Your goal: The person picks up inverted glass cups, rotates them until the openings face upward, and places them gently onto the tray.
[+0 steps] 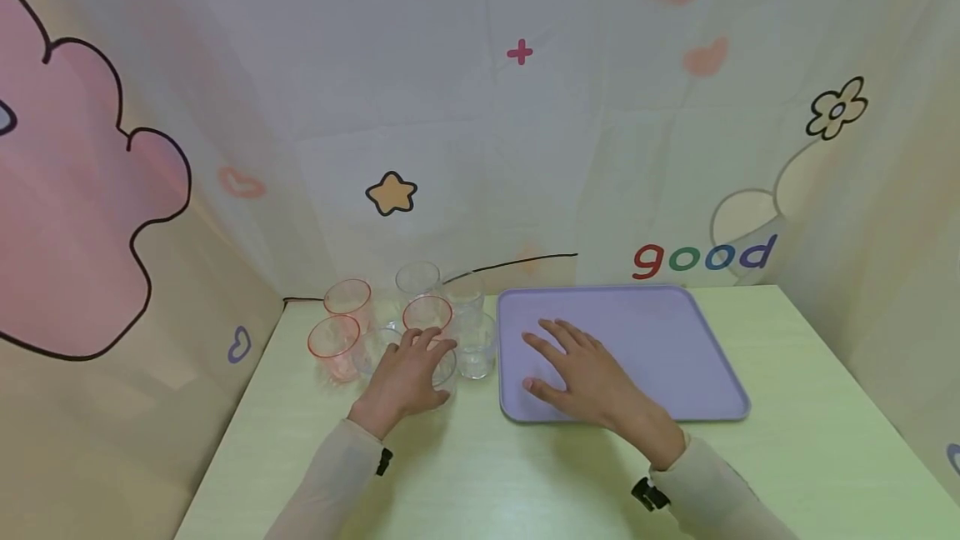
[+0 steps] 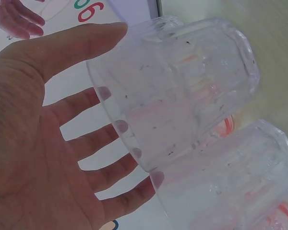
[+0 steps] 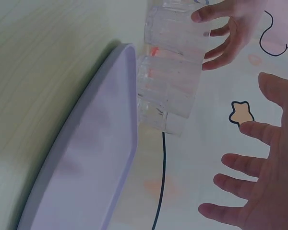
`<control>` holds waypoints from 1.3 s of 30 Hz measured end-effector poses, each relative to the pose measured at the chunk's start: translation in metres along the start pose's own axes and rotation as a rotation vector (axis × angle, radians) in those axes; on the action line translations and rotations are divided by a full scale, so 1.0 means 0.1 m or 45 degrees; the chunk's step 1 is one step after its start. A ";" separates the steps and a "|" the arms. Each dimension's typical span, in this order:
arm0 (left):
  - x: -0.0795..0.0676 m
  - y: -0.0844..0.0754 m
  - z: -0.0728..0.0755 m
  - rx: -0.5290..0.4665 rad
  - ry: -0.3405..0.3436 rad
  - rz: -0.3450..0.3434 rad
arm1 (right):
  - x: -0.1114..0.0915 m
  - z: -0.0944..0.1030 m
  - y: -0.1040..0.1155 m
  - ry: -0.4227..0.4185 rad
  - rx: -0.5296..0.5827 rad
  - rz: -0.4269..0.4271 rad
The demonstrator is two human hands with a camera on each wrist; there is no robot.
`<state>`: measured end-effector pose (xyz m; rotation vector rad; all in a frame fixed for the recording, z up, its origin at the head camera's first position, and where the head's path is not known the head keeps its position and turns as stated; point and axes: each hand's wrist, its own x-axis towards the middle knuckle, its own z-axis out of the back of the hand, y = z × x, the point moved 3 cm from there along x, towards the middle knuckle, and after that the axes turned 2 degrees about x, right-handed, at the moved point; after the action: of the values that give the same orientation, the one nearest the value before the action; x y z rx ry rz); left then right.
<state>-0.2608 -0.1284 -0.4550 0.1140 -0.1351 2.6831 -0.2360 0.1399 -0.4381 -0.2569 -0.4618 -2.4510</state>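
Note:
My left hand reaches over the front of a cluster of drinking glasses, its fingers spread. In the left wrist view, its thumb lies at the rim of a clear glass, and the fingertips show through the glass just past the rim on the far side. A second clear glass stands right beside it, overlapping the last fingertip. My right hand hovers over the left part of a purple tray, fingers spread and holding nothing.
Red-rimmed glasses stand at the left of the cluster, and another red-rimmed glass is in the middle. More clear glasses stand close to the tray's left edge. A printed curtain rises behind the pale green table.

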 end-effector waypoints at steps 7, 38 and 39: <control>0.00 0.02 -0.02 0.007 -0.001 -0.008 | 0.00 -0.03 0.03 0.004 0.024 0.006; 0.01 0.05 -0.04 0.066 -0.010 -0.080 | 0.01 -0.09 0.06 0.023 0.041 0.004; 0.01 0.05 -0.05 0.062 -0.007 -0.079 | 0.01 -0.09 0.06 0.023 0.044 0.004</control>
<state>-0.2638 -0.1321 -0.4598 0.1387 -0.0665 2.6249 -0.2336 0.1318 -0.4445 -0.2213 -0.4950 -2.4377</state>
